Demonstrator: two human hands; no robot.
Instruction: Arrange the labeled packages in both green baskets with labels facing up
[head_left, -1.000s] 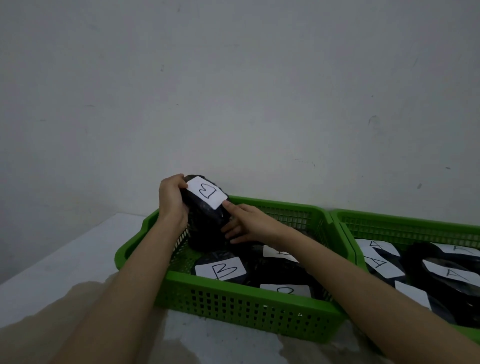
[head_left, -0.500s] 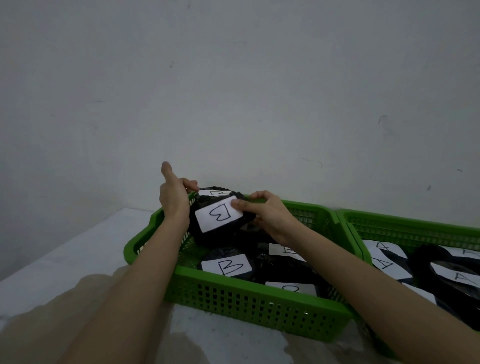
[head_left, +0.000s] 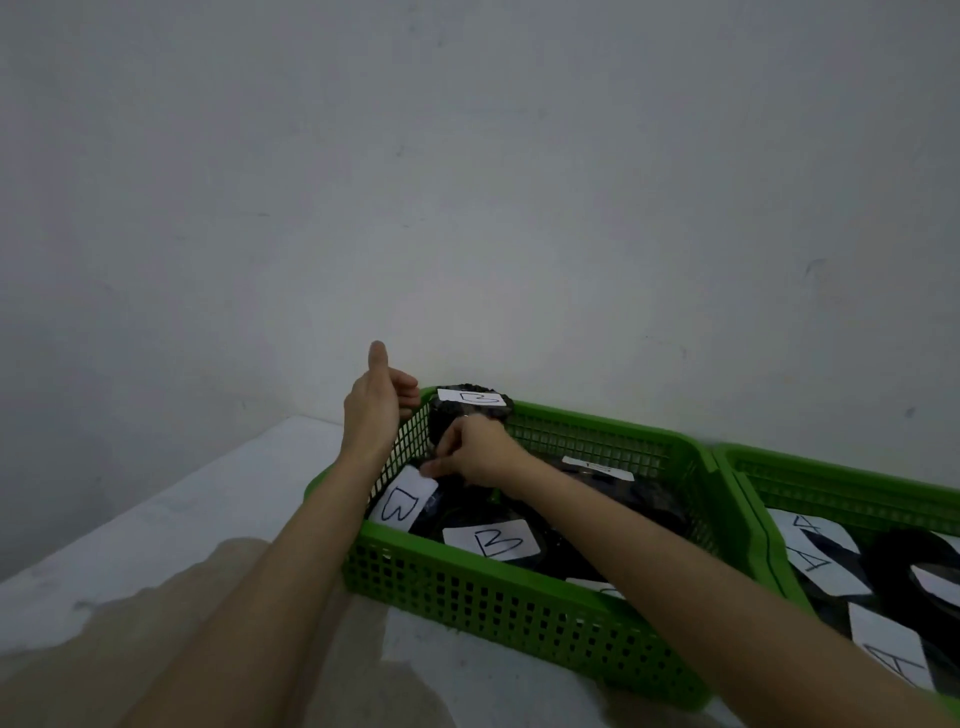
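Two bare forearms reach in from the lower edge of the view, each ending in a bare hand. The left hand (head_left: 376, 410) and the right hand (head_left: 480, 452) wear no gloves, and no sleeve or cuff shows anywhere along the arms up to where they leave the view. Neither wrist carries a watch or band. No ring shows on the visible fingers. The fingernails that show look short and plain, though the dim light blurs fine detail.
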